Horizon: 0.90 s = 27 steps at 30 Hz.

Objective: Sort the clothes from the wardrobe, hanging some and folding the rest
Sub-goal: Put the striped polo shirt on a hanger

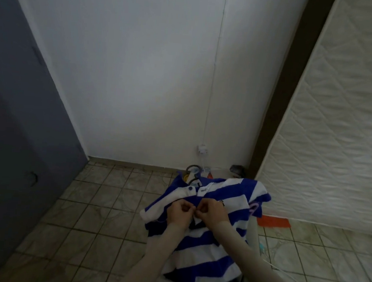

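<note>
Head view: a blue-and-white striped polo shirt (pixel 203 243) lies spread out at 6 o'clock, collar pointing to 12, over the tiled floor (pixel 89 211). Both hands meet at the shirt's placket just below the collar. The left hand (pixel 180 211) has its grip clenched on the fabric, fingers curled and pinching the placket edge; the right hand (pixel 213 212), touching it at 3 o'clock, pinches the opposite edge in the same way. A blue button (pixel 190 188) shows at 12 o'clock from the left hand. A quilted mattress (pixel 338 131) leans upright at 2 o'clock. A grey wardrobe door (pixel 14 114) stands at 9 o'clock. A wall socket (pixel 202 149) sits on the white wall at 12.
</note>
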{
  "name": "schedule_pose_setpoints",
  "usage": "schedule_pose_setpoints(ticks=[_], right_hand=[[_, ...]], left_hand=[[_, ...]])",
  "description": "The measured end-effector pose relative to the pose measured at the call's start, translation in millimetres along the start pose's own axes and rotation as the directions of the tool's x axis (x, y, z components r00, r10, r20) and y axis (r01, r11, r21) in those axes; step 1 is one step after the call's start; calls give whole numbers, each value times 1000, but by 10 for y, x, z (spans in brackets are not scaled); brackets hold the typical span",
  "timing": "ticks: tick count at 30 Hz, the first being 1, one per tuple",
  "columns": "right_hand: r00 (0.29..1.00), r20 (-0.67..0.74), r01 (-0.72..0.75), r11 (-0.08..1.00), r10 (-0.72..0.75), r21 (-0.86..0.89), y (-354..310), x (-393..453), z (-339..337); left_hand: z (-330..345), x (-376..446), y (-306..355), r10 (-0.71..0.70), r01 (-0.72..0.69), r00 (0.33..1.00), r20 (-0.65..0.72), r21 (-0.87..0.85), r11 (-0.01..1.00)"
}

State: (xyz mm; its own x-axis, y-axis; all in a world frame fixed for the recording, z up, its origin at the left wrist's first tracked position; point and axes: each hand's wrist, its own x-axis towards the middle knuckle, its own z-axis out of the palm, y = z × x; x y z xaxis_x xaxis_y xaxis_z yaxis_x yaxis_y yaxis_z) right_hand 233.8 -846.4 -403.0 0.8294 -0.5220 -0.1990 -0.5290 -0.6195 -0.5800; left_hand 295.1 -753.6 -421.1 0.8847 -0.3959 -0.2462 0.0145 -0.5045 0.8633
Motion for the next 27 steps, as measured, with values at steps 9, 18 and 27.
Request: schedule_pose_setpoints(ticks=[9, 18, 27], right_hand=[[1000, -16, -14, 1000, 14, -25, 33, 11, -3], [1000, -20, -16, 999, 16, 38, 13, -28, -8], [999, 31, -32, 990, 28, 140, -10, -46, -49]], left_hand=[[2, -29, -19, -13, 12, 1000, -15, -58, 998], [-19, -51, -25, -182, 193, 981, 69, -259, 946], [11, -101, 29, -290, 306, 952, 100, -400, 864]])
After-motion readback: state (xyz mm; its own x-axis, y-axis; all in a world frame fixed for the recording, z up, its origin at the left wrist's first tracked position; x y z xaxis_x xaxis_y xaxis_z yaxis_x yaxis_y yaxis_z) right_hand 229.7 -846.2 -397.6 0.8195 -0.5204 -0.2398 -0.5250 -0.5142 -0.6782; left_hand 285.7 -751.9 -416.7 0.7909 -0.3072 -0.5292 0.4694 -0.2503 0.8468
